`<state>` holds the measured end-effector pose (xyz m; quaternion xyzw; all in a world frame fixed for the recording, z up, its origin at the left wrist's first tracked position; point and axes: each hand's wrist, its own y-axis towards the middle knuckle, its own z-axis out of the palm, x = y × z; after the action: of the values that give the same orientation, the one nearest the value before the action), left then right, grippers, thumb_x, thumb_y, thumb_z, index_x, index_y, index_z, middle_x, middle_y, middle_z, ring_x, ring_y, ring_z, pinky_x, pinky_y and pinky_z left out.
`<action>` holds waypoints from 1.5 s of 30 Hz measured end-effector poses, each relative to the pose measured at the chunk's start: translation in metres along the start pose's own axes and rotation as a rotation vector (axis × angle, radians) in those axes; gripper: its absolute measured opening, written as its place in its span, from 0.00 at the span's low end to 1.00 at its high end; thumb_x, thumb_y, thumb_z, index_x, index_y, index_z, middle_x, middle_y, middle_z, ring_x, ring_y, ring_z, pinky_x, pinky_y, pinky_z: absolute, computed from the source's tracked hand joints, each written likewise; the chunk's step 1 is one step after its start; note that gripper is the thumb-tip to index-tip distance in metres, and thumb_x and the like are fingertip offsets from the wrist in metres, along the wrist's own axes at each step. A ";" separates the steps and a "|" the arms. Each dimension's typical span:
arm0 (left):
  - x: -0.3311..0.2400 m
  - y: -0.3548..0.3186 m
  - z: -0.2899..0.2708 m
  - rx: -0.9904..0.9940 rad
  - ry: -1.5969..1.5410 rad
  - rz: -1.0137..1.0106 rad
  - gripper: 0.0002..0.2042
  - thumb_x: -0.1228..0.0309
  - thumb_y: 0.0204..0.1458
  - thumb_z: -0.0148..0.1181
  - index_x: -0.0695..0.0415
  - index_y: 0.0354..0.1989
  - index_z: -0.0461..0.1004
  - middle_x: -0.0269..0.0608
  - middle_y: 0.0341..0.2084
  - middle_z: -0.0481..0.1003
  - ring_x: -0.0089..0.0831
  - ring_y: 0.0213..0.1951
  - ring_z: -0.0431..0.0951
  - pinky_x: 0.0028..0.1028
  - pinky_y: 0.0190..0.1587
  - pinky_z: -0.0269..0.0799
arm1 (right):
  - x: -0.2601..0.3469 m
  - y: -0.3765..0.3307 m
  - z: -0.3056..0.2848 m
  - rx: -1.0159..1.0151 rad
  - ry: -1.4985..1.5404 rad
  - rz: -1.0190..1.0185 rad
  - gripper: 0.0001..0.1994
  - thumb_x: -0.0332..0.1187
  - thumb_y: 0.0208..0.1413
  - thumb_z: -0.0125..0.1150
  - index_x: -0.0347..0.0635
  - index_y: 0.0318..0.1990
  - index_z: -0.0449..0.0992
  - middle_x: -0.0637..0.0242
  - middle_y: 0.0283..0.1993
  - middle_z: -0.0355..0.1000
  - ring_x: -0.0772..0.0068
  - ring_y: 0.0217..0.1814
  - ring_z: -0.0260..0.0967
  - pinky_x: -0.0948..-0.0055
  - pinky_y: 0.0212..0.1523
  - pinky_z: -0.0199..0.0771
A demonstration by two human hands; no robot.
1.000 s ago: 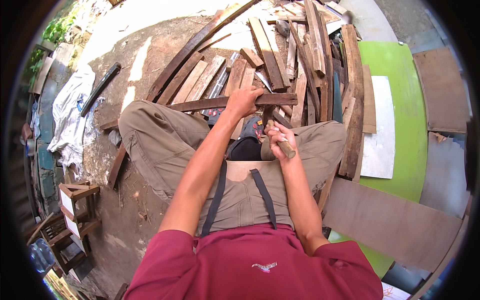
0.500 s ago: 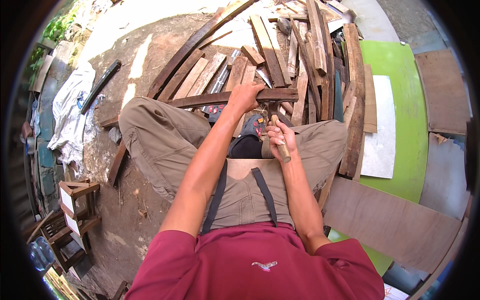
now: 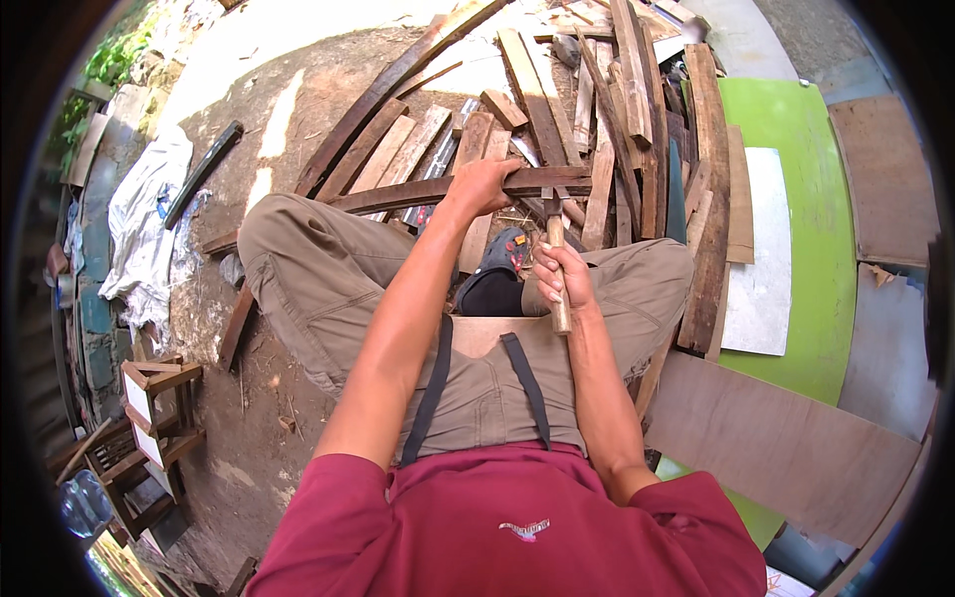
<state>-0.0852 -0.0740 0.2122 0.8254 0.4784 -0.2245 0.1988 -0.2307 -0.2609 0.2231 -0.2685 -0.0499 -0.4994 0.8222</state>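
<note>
Above the knees, a long dark wooden slat point(image 3: 438, 189) is gripped by the left hand point(image 3: 484, 185), fingers wrapped over its top edge. A hammer point(image 3: 556, 261) (wooden handle, head just under the slat) is clasped by the right hand point(image 3: 560, 279). Loose planks point(image 3: 617, 90) are heaped beyond, beside a green board point(image 3: 806, 209).

The left arm is stretched forward, nearly straight, left hand point(image 3: 484, 185) clenched palm-down, fingers wrapped tight. The right arm is bent at the elbow, right hand point(image 3: 560, 277) fisted nearer the body, knuckles turned up. The 2 hands are kept apart.
</note>
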 end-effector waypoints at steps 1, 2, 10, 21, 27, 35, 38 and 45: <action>-0.002 0.003 -0.003 0.111 -0.039 -0.037 0.25 0.66 0.37 0.74 0.51 0.49 0.79 0.50 0.40 0.80 0.49 0.45 0.80 0.42 0.47 0.76 | 0.007 -0.006 0.012 0.006 -0.057 -0.039 0.05 0.28 0.68 0.46 0.39 0.46 0.67 0.74 0.25 0.58 0.85 0.14 0.53 0.81 0.07 0.59; -0.003 0.006 -0.006 0.222 -0.078 -0.073 0.27 0.65 0.35 0.75 0.53 0.49 0.79 0.50 0.42 0.80 0.49 0.46 0.80 0.41 0.48 0.76 | 0.010 -0.008 0.014 0.024 -0.030 -0.057 0.04 0.29 0.69 0.46 0.43 0.46 0.66 0.74 0.24 0.56 0.85 0.13 0.53 0.81 0.06 0.58; 0.007 0.016 0.002 0.585 -0.293 -0.183 0.40 0.50 0.33 0.80 0.69 0.51 0.78 0.58 0.44 0.81 0.46 0.50 0.80 0.37 0.56 0.73 | 0.004 -0.022 0.035 -0.185 -0.299 -0.273 0.11 0.43 0.71 0.49 0.45 0.44 0.64 0.73 0.23 0.57 0.81 0.12 0.54 0.78 0.08 0.59; 0.000 0.027 -0.005 0.795 -0.330 -0.441 0.48 0.26 0.57 0.31 0.62 0.54 0.78 0.59 0.55 0.75 0.51 0.59 0.73 0.46 0.63 0.62 | 0.029 0.004 -0.041 -0.703 -1.052 -0.951 0.19 0.37 0.64 0.65 0.37 0.55 0.68 0.61 0.43 0.74 0.77 0.43 0.73 0.74 0.41 0.77; 0.011 0.019 0.004 0.872 -0.246 -0.419 0.48 0.26 0.57 0.32 0.62 0.58 0.75 0.59 0.58 0.73 0.53 0.63 0.70 0.46 0.65 0.60 | 0.014 0.013 -0.036 -0.537 -0.599 -0.646 0.21 0.34 0.63 0.65 0.36 0.57 0.66 0.61 0.53 0.71 0.73 0.49 0.72 0.70 0.51 0.77; 0.071 -0.044 0.016 -0.448 -0.490 -0.390 0.18 0.58 0.59 0.61 0.65 0.39 0.80 0.55 0.32 0.81 0.49 0.36 0.82 0.39 0.41 0.75 | 0.014 0.025 -0.025 -0.603 -0.682 -0.527 0.14 0.28 0.61 0.64 0.38 0.52 0.69 0.63 0.45 0.75 0.69 0.43 0.77 0.67 0.40 0.84; 0.077 -0.100 0.012 -1.117 -0.133 -0.576 0.10 0.67 0.60 0.59 0.64 0.38 0.76 0.51 0.42 0.75 0.47 0.50 0.72 0.42 0.56 0.66 | 0.023 0.023 -0.041 -0.732 -0.702 -0.497 0.14 0.30 0.61 0.63 0.37 0.52 0.71 0.61 0.46 0.75 0.68 0.44 0.77 0.64 0.42 0.85; 0.146 -0.162 0.024 -1.290 -1.561 -1.132 0.42 0.38 0.54 0.60 0.65 0.64 0.61 0.55 0.66 0.61 0.46 0.63 0.66 0.46 0.63 0.63 | 0.025 0.020 -0.018 -0.727 -0.690 -0.372 0.15 0.26 0.61 0.61 0.31 0.53 0.70 0.55 0.49 0.75 0.62 0.46 0.78 0.60 0.43 0.87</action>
<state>-0.1671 0.0903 0.0924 -0.1244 0.5522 -0.4439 0.6947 -0.2047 -0.2828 0.2092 -0.6712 -0.1880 -0.5044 0.5097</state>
